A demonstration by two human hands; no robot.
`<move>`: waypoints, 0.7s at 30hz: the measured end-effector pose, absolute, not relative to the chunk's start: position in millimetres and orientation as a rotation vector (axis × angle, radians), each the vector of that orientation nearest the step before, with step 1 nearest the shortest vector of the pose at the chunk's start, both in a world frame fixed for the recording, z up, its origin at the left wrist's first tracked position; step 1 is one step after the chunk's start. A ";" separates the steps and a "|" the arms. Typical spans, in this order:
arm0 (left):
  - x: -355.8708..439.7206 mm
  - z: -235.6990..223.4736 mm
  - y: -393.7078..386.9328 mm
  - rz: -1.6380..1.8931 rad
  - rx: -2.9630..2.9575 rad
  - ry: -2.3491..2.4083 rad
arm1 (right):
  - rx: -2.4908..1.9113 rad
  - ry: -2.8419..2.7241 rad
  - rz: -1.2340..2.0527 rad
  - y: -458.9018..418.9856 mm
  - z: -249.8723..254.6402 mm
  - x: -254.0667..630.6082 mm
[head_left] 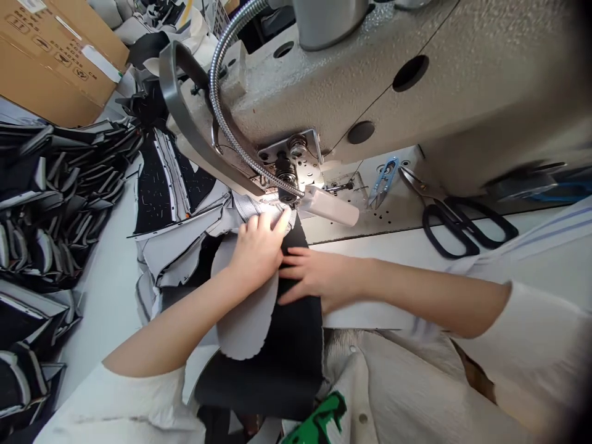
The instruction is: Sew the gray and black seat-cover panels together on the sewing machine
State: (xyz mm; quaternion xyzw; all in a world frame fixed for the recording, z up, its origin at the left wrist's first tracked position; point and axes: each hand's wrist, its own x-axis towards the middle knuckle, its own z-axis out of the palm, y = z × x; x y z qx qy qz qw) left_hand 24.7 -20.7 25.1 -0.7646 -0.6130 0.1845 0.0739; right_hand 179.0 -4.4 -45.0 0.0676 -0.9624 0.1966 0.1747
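A sewing machine (277,111) stands over the work, its needle area lit by a small lamp (330,206) on a bendy metal hose. Beneath the needle area lies a sewn piece of grey and black fabric (185,240). My left hand (259,246) presses and grips this fabric close in front of the needle, fingers bent and thumb toward the machine. Under my left wrist hangs a grey rounded flap (247,324). My right hand (308,274) lies with spread fingers on the black fabric (291,345), just right of my left hand. The needle tip itself is hidden.
Black-handled scissors (456,219) and blue thread snips (383,182) lie on the machine bed to the right. Stacks of black and grey sewn pieces (55,185) fill the left side. A cardboard box (55,55) stands at the back left.
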 end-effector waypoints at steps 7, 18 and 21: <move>21.3 44.1 -54.5 0.814 -2.209 -1.710 | 0.023 -2.698 0.476 -47.5 -55.7 149.1; 21.2 46.7 -21.9 0.718 -2.263 -1.881 | -0.152 -2.760 0.469 -41.8 -53.2 150.8; 28.8 37.8 -19.8 0.659 -2.291 -2.035 | -0.161 -2.692 0.461 -43.2 -55.8 147.7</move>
